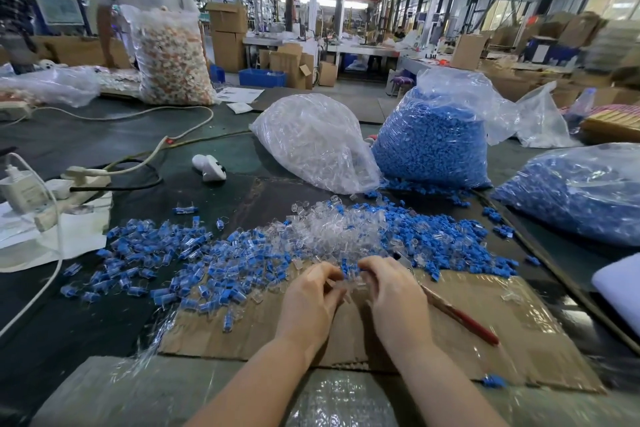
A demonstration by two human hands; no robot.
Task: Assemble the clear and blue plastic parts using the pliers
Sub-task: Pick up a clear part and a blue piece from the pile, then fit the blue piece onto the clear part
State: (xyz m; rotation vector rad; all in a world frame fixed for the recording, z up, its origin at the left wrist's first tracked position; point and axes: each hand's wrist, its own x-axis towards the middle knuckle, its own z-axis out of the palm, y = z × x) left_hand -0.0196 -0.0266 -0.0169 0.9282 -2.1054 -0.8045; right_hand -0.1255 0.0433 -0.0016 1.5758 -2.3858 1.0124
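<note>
Assembled pile [166,267]: blue inserts seated in clear shells, scattered loosely over the dark mat to the left of both hands.
Left hand [310,302]: fingers curled in, pinching a small clear part [337,286] at the tips; the piece is glossy, thin-walled and hard to outline.
Meeting point: the two sets of fingertips nearly touch over the cardboard sheet [346,333], so the parts lie between them, clear piece on the left side and blue on the right.
Blue part [345,269]: matte, blocky, held just above the clear one; its long axis cannot be told.
Right hand [391,291]: fingers bent, pinching the blue part; judged the nearer hand to the tool.
Pliers [450,305]: lying on the cardboard just right of the right hand, steel nose toward the heaps, red handles trailing away right and toward the wearer; untouched.
Loose stock: clear heap [332,229] ahead, blue heap [446,239] to its right.
</note>
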